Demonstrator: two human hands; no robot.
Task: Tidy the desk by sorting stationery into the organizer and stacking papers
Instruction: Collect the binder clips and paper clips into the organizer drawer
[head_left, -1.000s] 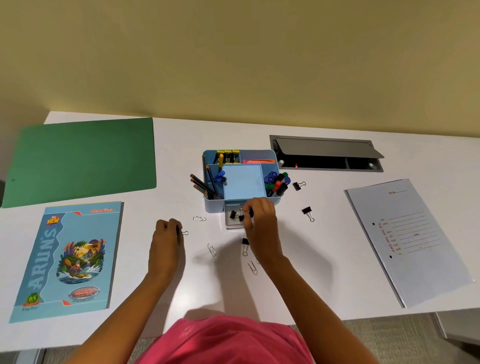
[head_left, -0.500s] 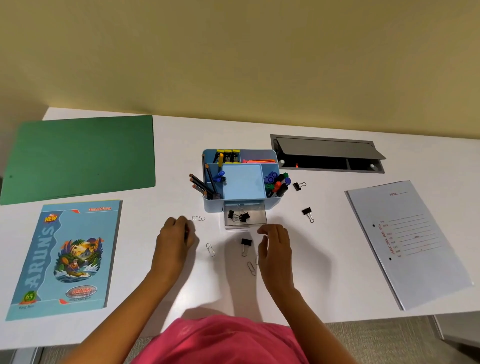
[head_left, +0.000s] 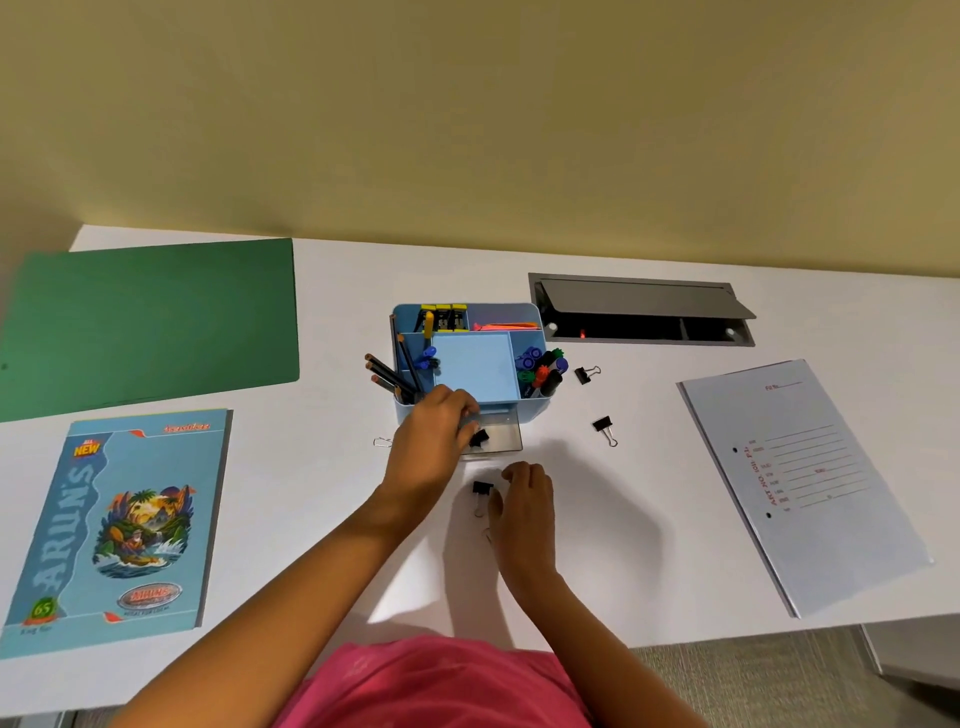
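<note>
Since half a second ago my left hand (head_left: 431, 441) has gone from the bare counter (head_left: 311, 493) up and across to the clear drawer (head_left: 501, 434) pulled out of the blue organizer (head_left: 535, 312), while my right hand (head_left: 524, 499) has stayed low in front of it. The left hand's fingers are curled down over the drawer's near left corner, next to a black binder clip (head_left: 479, 437) already lying inside; I cannot tell whether they carry anything. The right hand is loosely curled and grips nothing I can see, its thumb just beside another binder clip (head_left: 482, 488) on the counter. Two more clips (head_left: 602, 426) (head_left: 584, 374) lie to the right of the organizer, and a wire paper clip (head_left: 383, 442) sits left of the drawer. I judge these clips light, stiff and a bit slick on the smooth top, so I would pinch the black body from both sides, not the thin wire arms, which swing. The notebook (head_left: 124, 519), green folder (head_left: 150, 322) and pale file (head_left: 805, 483) lie flat and well apart, unstacked; being thin and floppy, they should lift best from an edge.
</note>
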